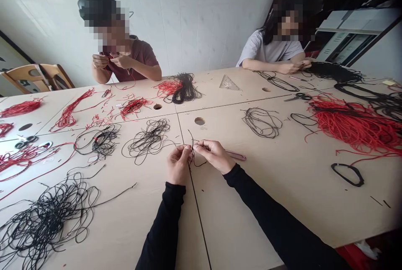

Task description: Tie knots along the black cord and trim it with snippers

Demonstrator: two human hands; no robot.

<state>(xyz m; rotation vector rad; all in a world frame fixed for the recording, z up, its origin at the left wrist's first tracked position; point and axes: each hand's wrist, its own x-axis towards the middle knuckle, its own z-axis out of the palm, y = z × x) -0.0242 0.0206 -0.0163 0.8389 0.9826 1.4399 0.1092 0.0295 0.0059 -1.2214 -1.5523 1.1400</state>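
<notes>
Both hands meet over the middle of the table, pinching a thin black cord (201,165) between them. My left hand (178,163) is closed, thumb against forefinger, on the cord. My right hand (215,155) is closed on it too, its fingertips almost touching the left ones. Loose cord ends stick out above and below the fingers; whether a knot sits between the fingertips I cannot tell. A pink, slim tool (236,155) lies partly behind my right hand. Left of my hands rests a tangled bundle of black cord (152,136).
A big black cord tangle (47,215) lies front left. Red cords (354,125) are heaped at the right, near scissors (297,97) and a black loop (348,174). A clear triangle ruler (228,83) lies farther back. Two people sit across the table, each handling cord. The tabletop has round holes (199,121).
</notes>
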